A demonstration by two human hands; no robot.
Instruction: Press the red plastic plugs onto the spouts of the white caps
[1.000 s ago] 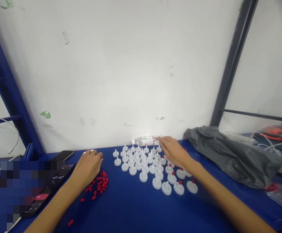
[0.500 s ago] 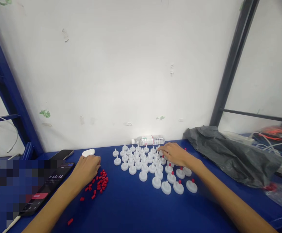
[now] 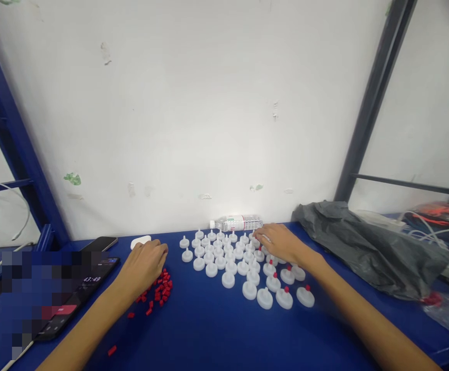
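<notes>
Several white round lids with thin spouts (image 3: 228, 280) stand in a close group on the blue table. Small red caps sit on the spouts of several lids toward the right, such as one front lid (image 3: 284, 299). My right hand (image 3: 280, 242) is at the back right of the group, thumb and finger closed at a lid's spout, with a bit of red at the tips. Loose red caps (image 3: 164, 291) lie in a pile at the left. My left hand (image 3: 147, 263) hovers at the pile's back edge, fingers curled down and their tips hidden.
A clear plastic bottle (image 3: 236, 223) lies against the wall behind the lids. Left of my left hand are a white case (image 3: 140, 240), a dark phone (image 3: 99, 244) and a lit phone (image 3: 81, 299). A grey plastic bag (image 3: 363, 247) covers the table's right side.
My left hand has shifted slightly right, farther over the red caps. My right hand has moved very little at the same back lid, its fingertips slightly higher.
</notes>
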